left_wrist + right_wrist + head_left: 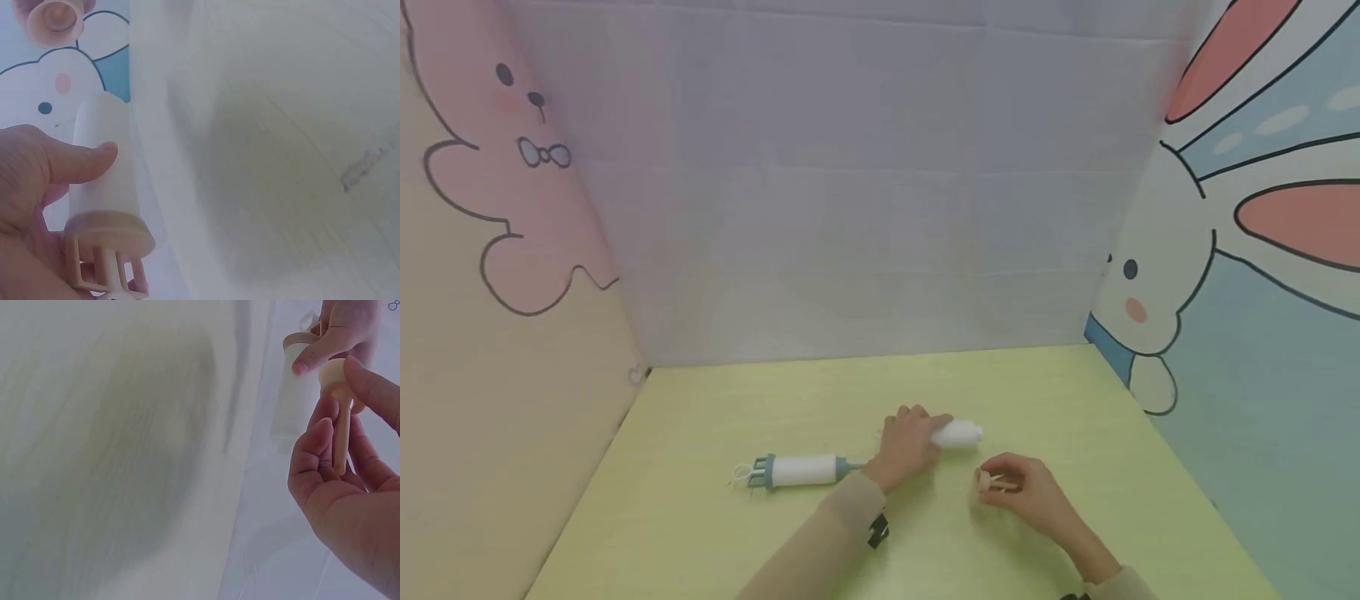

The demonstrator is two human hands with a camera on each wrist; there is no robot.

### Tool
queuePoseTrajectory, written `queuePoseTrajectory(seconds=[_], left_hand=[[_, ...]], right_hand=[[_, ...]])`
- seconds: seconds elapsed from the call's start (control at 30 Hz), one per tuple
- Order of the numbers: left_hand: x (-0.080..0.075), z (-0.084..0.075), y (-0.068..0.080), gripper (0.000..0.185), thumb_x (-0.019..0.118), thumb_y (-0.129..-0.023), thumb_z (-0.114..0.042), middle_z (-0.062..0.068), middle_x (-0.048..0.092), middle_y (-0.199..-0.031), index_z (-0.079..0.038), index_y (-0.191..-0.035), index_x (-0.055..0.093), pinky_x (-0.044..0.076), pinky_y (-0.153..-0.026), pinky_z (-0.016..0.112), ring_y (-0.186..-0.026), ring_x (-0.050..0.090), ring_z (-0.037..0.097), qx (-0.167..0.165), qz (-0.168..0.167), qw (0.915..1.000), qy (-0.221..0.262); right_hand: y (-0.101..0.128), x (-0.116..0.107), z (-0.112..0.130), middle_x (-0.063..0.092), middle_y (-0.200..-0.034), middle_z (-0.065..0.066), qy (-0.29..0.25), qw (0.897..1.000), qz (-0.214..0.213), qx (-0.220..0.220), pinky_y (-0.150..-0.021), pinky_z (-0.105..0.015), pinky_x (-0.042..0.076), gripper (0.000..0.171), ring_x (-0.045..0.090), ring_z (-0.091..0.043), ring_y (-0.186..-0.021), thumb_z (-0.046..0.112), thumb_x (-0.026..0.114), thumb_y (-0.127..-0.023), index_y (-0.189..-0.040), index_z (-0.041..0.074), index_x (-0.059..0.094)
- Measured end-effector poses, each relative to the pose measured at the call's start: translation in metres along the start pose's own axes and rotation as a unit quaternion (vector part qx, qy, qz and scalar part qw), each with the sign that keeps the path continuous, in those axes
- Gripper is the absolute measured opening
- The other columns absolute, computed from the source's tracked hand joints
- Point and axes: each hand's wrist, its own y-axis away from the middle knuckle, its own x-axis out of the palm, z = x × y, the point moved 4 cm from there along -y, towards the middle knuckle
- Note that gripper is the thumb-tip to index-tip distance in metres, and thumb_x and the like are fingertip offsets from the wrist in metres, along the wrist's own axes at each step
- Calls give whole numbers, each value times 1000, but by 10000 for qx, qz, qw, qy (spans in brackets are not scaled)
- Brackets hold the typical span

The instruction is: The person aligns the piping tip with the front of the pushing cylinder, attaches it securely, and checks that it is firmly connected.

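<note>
In the head view my left hand point(910, 446) grips a white syringe-like tube point(958, 433) lying crosswise, its bare end toward the right. The left wrist view shows my thumb across its white barrel point(103, 162), with a beige collar point(109, 232) and pronged frame near the palm. Nearer the table's front, my right hand point(1033, 500) pinches a beige funnel-like nozzle point(983, 481) between thumb and fingers. Its wide cup point(334, 375) and thin stem point(340, 434) show in the right wrist view. The cup's hollow end faces the tube, with a gap between them.
A second syringe-like tool point(805, 470), white with teal ends and a loop handle, lies left of my left hand, its tip running behind that wrist. The pale yellow table point(737, 400) meets a white cloth backdrop point(865, 208) and cartoon-printed side panels point(1285, 367).
</note>
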Motion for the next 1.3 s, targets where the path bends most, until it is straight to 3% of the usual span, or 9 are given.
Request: queuePoseTrajectory(seconds=[0.37, 0.73, 0.97, 1.1, 1.3], left_hand=[[-23, 11, 21, 50, 72, -80, -29, -1, 62, -108, -37, -127, 57, 44, -72, 38, -94, 54, 21, 21, -165, 9998, 137], [-40, 13, 38, 51, 73, -79, -31, -2, 63, -108, -38, -127, 57, 44, -72, 37, -92, 54, 20, 47, -272, 9996, 108], [-53, 14, 51, 49, 76, -76, -28, -2, 65, -105, -37, -122, 61, 45, -72, 36, -90, 56, 19, 118, -642, 9977, 163], [-58, 16, 59, 49, 77, -75, -27, -2, 65, -104, -37, -120, 63, 45, -72, 36, -90, 56, 20, 178, -791, 9964, 230], [-56, 19, 70, 49, 76, -75, -28, -5, 64, -104, -39, -121, 62, 44, -72, 34, -91, 55, 18, 143, -725, 9969, 265]], right_hand=[[-8, -1, 1, 66, -103, -17, 132, 9993, -252, 251, -72, -24, 54, 35, 68, -17, -88, 16, 78, -75, -104, 1, 64], [-16, -2, 9, 65, -104, -17, 130, 9996, -208, 124, -72, -25, 54, 34, 67, -16, -89, 15, 76, -77, -106, 2, 64], [-23, -2, 13, 65, -104, -16, 159, 9997, -118, 148, -71, -25, 54, 35, 67, -16, -89, 17, 76, -78, -107, 2, 64], [-27, -2, 15, 65, -105, -17, 165, 9998, -70, 54, -72, -25, 54, 36, 67, -16, -89, 17, 75, -78, -108, 2, 63], [-30, 2, 16, 65, -107, -18, 70, 10000, 48, 8, -72, -26, 54, 37, 68, -13, -87, 18, 76, -78, -109, 3, 63]])
